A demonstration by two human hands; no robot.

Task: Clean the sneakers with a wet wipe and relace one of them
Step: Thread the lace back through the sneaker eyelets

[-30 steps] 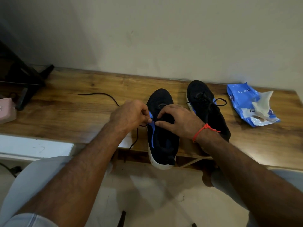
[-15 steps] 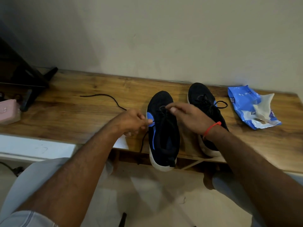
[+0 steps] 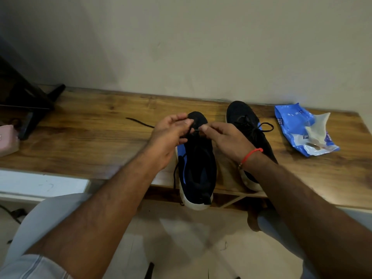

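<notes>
Two black sneakers sit toe-to-wall on the wooden bench (image 3: 96, 125) before us, our hands meeting over the nearer one. The left sneaker (image 3: 198, 170), black with blue side panels and a white sole, lies with its heel overhanging the bench's front edge. Our left hand (image 3: 171, 135) and right hand (image 3: 227, 137) come together above its toe end, fingers curled, each pinching the black shoelace (image 3: 141, 123) close to the upper eyelets; the exact grip of the left fingertips is partly hidden by the hand itself. One free end of the lace trails leftward across the bench top, while another stretch hangs down along the shoe's left side past the bench edge. A red thread bracelet (image 3: 251, 155) circles our right wrist.

The right sneaker (image 3: 243, 117) stands just beside the first, already laced, its bow looping out toward the right. Farther right, apart from the shoes, lies the blue wet wipe packet (image 3: 296, 125), its flap open and a pale wipe (image 3: 318, 127) sticking up from it. At the bench's far left we see a pink object (image 3: 8, 139) and the dark stand (image 3: 26, 97) of something behind it, both cut off by the frame.
</notes>
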